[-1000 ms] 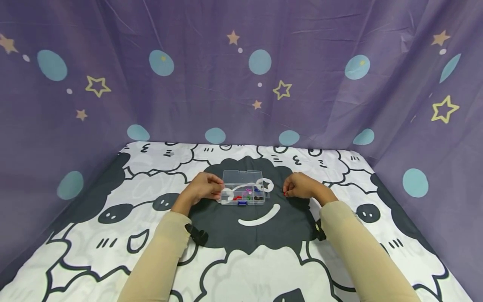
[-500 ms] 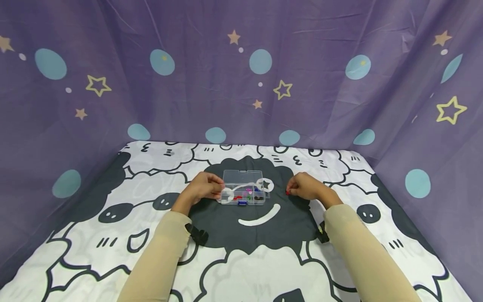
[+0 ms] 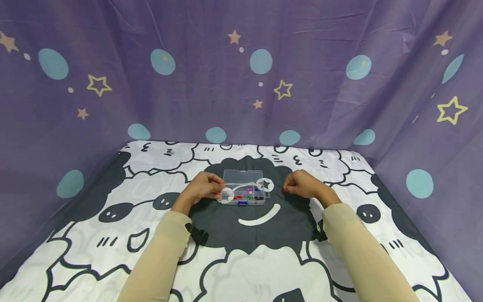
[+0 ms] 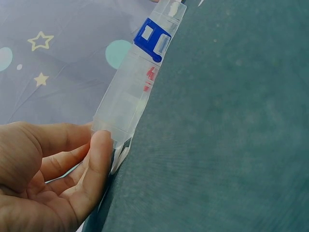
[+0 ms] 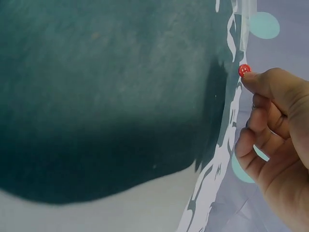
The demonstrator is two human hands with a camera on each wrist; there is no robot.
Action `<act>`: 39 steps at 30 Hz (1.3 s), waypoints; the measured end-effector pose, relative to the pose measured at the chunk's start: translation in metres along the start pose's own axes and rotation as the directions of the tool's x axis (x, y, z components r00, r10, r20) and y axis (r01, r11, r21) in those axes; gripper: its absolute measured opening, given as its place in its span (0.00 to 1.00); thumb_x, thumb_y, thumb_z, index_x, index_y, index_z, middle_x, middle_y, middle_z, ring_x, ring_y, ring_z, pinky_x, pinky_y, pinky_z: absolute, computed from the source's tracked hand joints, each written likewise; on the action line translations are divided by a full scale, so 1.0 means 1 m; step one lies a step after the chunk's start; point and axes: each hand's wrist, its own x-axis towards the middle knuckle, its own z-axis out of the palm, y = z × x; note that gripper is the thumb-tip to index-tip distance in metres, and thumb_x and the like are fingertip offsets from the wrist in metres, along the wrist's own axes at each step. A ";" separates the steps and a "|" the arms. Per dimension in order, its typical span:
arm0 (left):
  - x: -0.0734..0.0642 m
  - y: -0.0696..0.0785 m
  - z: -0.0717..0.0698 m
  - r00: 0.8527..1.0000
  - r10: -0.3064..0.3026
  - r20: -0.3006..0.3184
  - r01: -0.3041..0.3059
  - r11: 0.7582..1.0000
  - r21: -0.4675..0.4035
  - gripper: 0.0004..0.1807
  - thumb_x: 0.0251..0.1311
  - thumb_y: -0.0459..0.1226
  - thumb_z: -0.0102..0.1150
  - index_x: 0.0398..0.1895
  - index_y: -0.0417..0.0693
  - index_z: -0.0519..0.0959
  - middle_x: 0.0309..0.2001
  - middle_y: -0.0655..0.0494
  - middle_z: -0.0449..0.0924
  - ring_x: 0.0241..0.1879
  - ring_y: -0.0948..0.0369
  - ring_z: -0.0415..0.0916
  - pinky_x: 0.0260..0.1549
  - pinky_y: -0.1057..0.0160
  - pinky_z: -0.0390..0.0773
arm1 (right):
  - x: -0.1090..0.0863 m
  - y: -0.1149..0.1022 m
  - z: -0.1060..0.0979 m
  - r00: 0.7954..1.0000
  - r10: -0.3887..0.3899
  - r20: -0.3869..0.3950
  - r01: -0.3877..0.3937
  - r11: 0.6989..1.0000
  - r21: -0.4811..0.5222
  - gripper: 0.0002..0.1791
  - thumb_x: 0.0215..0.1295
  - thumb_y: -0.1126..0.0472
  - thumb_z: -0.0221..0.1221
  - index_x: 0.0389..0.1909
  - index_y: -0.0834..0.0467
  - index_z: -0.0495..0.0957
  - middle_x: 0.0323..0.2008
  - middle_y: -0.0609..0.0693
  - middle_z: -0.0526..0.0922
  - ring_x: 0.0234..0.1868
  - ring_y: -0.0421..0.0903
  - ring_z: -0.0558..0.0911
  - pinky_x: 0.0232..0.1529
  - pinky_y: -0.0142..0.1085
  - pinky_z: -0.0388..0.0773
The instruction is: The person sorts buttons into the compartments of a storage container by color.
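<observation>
A clear plastic compartment box (image 3: 250, 203) sits on the dark patch of the cloth, its lid (image 3: 241, 176) raised at the back. My left hand (image 3: 203, 186) grips the box's left end; the left wrist view shows thumb and fingers at its corner. A blue latch (image 4: 153, 39) is on the box's front. Inside are small red pieces (image 3: 237, 197), dark pieces (image 3: 258, 198), and pink, green and blue bits in separate compartments. To the right of the box, my right hand (image 3: 302, 184) pinches a round red button (image 5: 244, 70) between thumb and finger, with holes showing in its face.
A white cloth (image 3: 256, 272) printed with cartoon sheep covers the surface. Behind and at both sides hangs a purple curtain (image 3: 211, 100) with stars and blue ovals. Dark wrist straps (image 3: 198, 235) sit at the sleeves.
My right hand shifted slightly right with the red button, then came back left toward the box. My left hand and the box have stayed in place.
</observation>
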 end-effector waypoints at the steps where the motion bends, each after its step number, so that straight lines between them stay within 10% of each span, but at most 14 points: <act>1: 0.000 0.000 0.000 1.000 0.001 0.000 -0.001 1.000 0.001 0.13 0.67 0.28 0.64 0.51 0.29 0.79 0.40 0.42 0.81 0.27 0.58 0.84 0.30 0.63 0.88 | 0.001 -0.001 0.000 1.000 0.000 -0.004 0.000 1.000 0.000 0.05 0.66 0.68 0.66 0.31 0.59 0.87 0.24 0.41 0.84 0.25 0.37 0.76 0.30 0.32 0.77; 39: 0.000 -0.001 -0.002 1.000 -0.002 0.012 0.002 1.000 0.013 0.15 0.68 0.29 0.64 0.53 0.28 0.79 0.42 0.41 0.81 0.29 0.58 0.84 0.32 0.62 0.88 | 0.038 -0.056 0.020 0.991 -0.130 -0.034 0.129 0.992 -0.015 0.06 0.67 0.69 0.61 0.34 0.61 0.86 0.19 0.41 0.79 0.19 0.35 0.67 0.22 0.30 0.65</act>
